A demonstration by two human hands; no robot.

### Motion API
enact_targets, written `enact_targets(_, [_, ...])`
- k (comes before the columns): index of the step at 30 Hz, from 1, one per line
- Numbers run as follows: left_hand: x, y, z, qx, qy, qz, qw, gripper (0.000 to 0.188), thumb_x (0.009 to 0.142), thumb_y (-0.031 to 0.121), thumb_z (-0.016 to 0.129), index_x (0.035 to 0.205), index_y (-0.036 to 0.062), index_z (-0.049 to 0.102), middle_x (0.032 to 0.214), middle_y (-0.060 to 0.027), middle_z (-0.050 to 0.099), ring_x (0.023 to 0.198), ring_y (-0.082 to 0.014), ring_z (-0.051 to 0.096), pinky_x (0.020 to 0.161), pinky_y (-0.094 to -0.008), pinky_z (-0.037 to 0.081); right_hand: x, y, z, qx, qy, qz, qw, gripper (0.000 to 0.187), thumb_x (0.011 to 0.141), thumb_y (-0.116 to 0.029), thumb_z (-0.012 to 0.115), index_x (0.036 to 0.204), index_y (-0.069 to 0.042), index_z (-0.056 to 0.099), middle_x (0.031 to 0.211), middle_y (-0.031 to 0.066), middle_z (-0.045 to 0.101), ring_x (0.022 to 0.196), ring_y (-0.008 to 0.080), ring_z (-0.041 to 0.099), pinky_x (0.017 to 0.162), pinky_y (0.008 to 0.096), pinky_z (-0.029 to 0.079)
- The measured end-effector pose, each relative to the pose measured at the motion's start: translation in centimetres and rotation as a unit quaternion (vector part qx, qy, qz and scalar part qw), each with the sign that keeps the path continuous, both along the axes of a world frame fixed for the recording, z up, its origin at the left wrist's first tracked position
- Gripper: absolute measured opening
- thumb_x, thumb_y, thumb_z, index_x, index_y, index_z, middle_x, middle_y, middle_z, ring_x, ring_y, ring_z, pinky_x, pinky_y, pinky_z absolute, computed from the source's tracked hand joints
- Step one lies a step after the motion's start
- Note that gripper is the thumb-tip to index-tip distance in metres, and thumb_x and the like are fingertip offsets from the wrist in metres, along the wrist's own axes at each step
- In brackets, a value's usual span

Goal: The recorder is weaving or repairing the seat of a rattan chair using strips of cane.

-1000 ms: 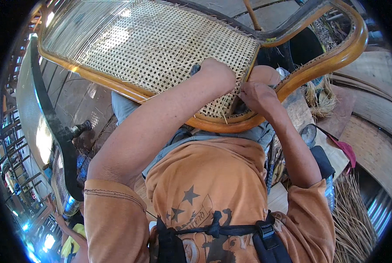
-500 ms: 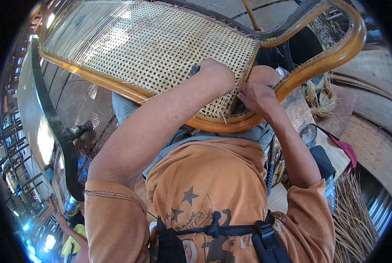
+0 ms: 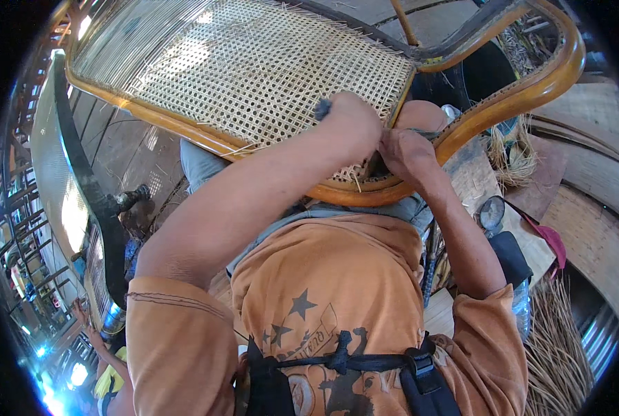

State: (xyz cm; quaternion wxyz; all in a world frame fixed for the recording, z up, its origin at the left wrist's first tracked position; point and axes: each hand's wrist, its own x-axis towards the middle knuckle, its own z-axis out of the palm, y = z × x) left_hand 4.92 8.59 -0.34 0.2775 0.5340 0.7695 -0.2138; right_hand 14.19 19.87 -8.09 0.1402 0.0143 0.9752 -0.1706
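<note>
A chair frame of varnished wood (image 3: 337, 197) rests across my lap, its panel filled with woven cane webbing (image 3: 254, 76). My left hand (image 3: 354, 114) is closed in a fist over the right part of the webbing. A dark, rounded tool end (image 3: 322, 109) sticks out of the fist; the rest of the tool is hidden. My right hand (image 3: 408, 149) is right beside it, at the wooden bar bordering the cane. Its fingers are pinched together, and what they hold cannot be made out. Loose cane ends stick out along the panel's edges.
To the left stands another cane-panelled piece with a dark frame (image 3: 87, 180). A person in yellow (image 3: 112, 378) sits behind it. On the right lie a bundle of cane strips (image 3: 555, 347), curled cane shavings (image 3: 510, 156), wooden boards (image 3: 586, 229) and a maroon cloth (image 3: 552, 239).
My left hand has shifted slightly right, closer to my right hand, and the dark tool end has moved with it. The right hand stays at the bar. The view has shifted a little.
</note>
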Motion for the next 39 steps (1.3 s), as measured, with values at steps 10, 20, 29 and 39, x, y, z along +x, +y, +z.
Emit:
enact_targets(10, [-1.0,-0.6,-0.3,0.005,-0.073,0.088,0.993,0.027,0.080,0.017,0.054,0.102,0.0112,0.067,0.104,-0.0072,0.065,0.098,-0.0226,0.062,0.077,-0.0395,0.048,-0.6,-0.9,1.1,0.005,-0.040,-0.012,0.999,0.020,0.085,-0.020,0.048,0.088,-0.005,0.061,0.077,0.0186,0.063,0.077,0.0355,0.062,0.066,0.0434,0.049])
enact_targets(20, [-3.0,-2.5,-1.0,-0.023,-0.092,0.138,0.986,0.032,0.076,0.029,0.055,0.092,0.0027,0.067,0.088,-0.0154,0.066,0.084,-0.0302,0.064,0.075,-0.0405,0.050,-2.6,-1.1,3.0,0.041,-0.094,0.014,0.995,0.020,0.084,-0.023,0.052,0.091,-0.007,0.061,0.078,0.0168,0.064,0.076,0.0353,0.062,0.065,0.0432,0.049])
enact_targets(29, [-3.9,-8.1,5.7,0.007,-0.083,0.193,0.978,0.041,0.084,0.040,0.050,0.078,0.0024,0.066,0.078,-0.0163,0.063,0.076,-0.0327,0.062,0.070,-0.0428,0.048,-2.7,-4.1,4.6,-0.419,0.004,0.006,0.908,0.023,0.088,-0.022,0.054,0.093,0.000,0.059,0.075,0.0141,0.059,0.068,0.0236,0.057,0.063,0.0349,0.044])
enact_targets(39, [-2.4,-3.9,0.4,0.017,-0.085,0.110,0.990,0.021,0.076,0.011,0.052,0.088,0.0027,0.067,0.089,-0.0138,0.066,0.085,-0.0279,0.064,0.072,-0.0398,0.050,-0.4,-2.1,1.5,-0.114,0.001,-0.093,0.989,0.024,0.081,-0.024,0.056,0.084,-0.001,0.062,0.078,0.0224,0.061,0.075,0.0373,0.060,0.065,0.0425,0.046])
